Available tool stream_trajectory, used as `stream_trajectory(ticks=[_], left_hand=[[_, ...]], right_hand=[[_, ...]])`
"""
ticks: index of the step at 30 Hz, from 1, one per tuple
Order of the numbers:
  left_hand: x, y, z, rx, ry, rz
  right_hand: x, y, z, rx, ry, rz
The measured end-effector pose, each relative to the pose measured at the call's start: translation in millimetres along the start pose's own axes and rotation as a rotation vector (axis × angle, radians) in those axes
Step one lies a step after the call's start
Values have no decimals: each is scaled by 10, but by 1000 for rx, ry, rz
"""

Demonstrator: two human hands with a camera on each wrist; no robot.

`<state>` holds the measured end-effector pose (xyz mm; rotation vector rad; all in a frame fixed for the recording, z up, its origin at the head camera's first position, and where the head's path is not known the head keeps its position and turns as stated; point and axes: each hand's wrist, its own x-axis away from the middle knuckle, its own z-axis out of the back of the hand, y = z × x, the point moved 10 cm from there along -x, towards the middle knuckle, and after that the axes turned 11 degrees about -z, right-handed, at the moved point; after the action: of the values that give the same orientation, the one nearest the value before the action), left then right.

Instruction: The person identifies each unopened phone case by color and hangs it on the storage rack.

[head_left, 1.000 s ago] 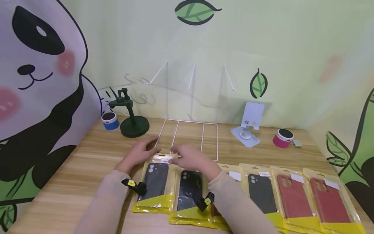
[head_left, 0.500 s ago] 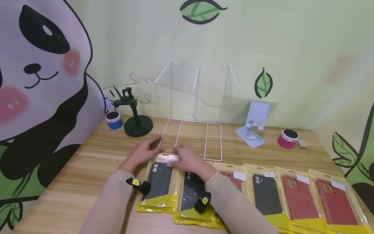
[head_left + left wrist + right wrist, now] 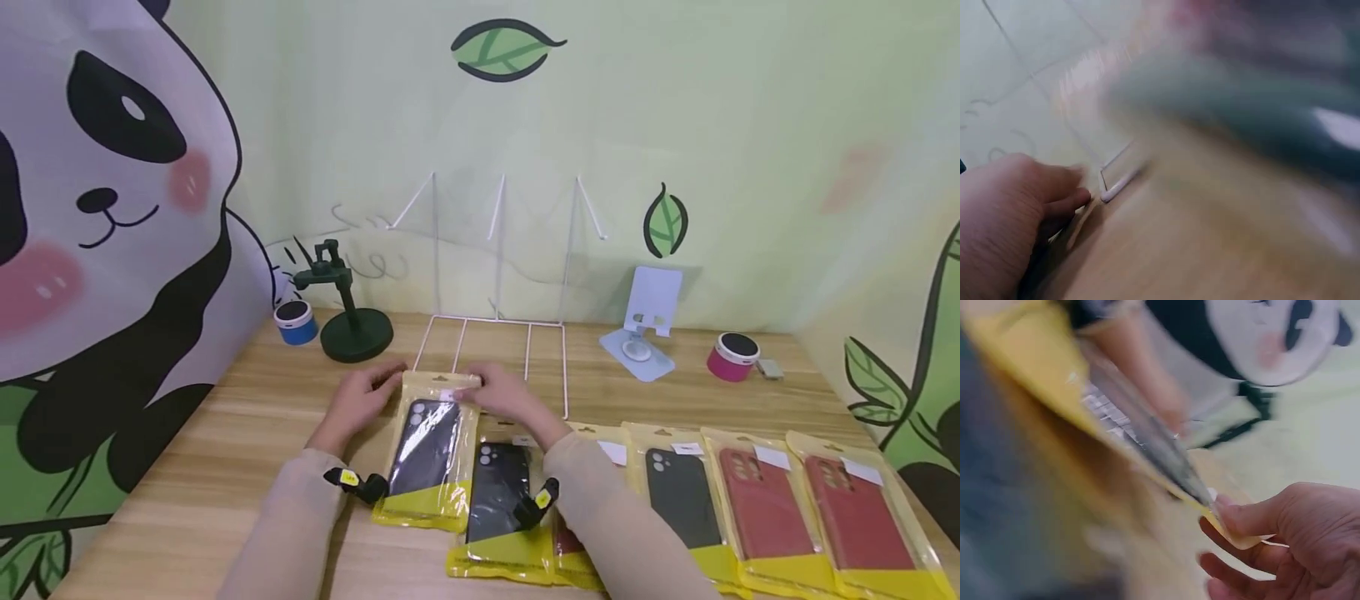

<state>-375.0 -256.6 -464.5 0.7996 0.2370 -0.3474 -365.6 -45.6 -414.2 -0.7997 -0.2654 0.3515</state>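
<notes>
A clear pouch with yellow trim (image 3: 426, 450), holding a dark phone case, is tilted up with its top edge raised. My right hand (image 3: 510, 393) pinches its top right corner. The right wrist view shows the thumb of my right hand (image 3: 1310, 531) over the pouch's corner and fingers beneath. To the left of the pouch is my left hand (image 3: 356, 406), fingers loosely bent near its top left corner. In the left wrist view my left hand (image 3: 1007, 219) holds nothing, beside the white wire rack's corner (image 3: 1107, 197); the pouch there is blurred.
Behind the hands stands a white wire rack (image 3: 497, 321) with upright arms. More pouches, with black (image 3: 501, 492) and red cases (image 3: 765, 508), lie in a row rightward. A dark green stand (image 3: 356, 335), blue speaker (image 3: 296, 323), phone stand (image 3: 637, 354) and pink speaker (image 3: 732, 358) line the back.
The leftmost pouch has come up off the table at its top edge and shifted slightly right, with my right hand on its corner. My left hand stays at its left side.
</notes>
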Motion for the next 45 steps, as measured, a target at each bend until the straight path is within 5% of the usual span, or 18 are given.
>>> stream_trajectory(ticks=[4,8,14,17,28,37,45], left_hand=[[10,32,-133,-98,-77,-41],[0,71,-161,-143,-111,-42],[-15,120,-156,-146,-125,-45],[-11,141,-156,-145,-123,-47],[15,153,-237,-127,-143,-40],[59,118,-225,-133,-149,-20],[36,110,-173,-124,-112,-32]], right_hand=[[164,-74,689,-248,97,2],[455,-284,1317,-520,223,133],[915,-665,1894,-515,638,310],[984,-813,1961,-490,764,342],[864,-852,1964,-384,922,336],[551,-665,1996,-280,859,183],[98,-640,2131,-316,835,132]])
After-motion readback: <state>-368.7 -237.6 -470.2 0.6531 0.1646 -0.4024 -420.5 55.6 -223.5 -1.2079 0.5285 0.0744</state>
